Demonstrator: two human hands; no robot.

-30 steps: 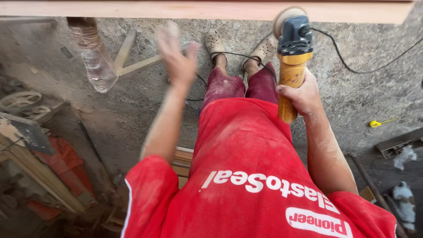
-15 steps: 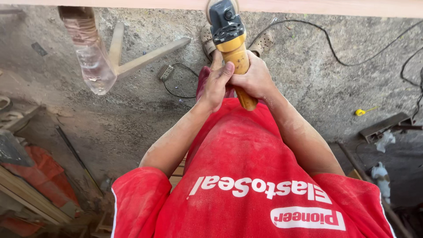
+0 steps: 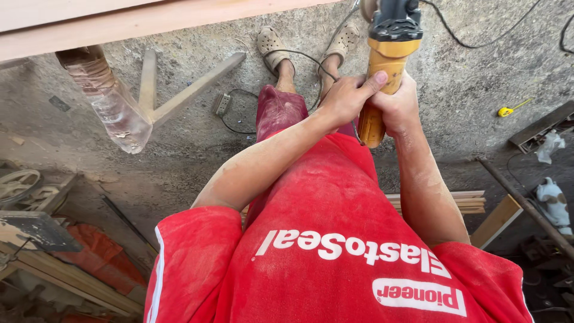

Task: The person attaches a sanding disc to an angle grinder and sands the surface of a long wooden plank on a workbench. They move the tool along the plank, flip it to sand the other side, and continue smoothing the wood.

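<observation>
left hand [image 3: 345,96] now gripping angle grinder [image 3: 385,66]

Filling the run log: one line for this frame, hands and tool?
left hand: gripping angle grinder handle | right hand: gripping same handle | grinder: raised toward wooden beam | cord: trailing over floor

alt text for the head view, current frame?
Seen from above, a person in a red shirt grips a yellow and black angle grinder with both hands, left hand and right hand around its handle, under a wooden beam; a clear plastic bottle shows at left.
</observation>
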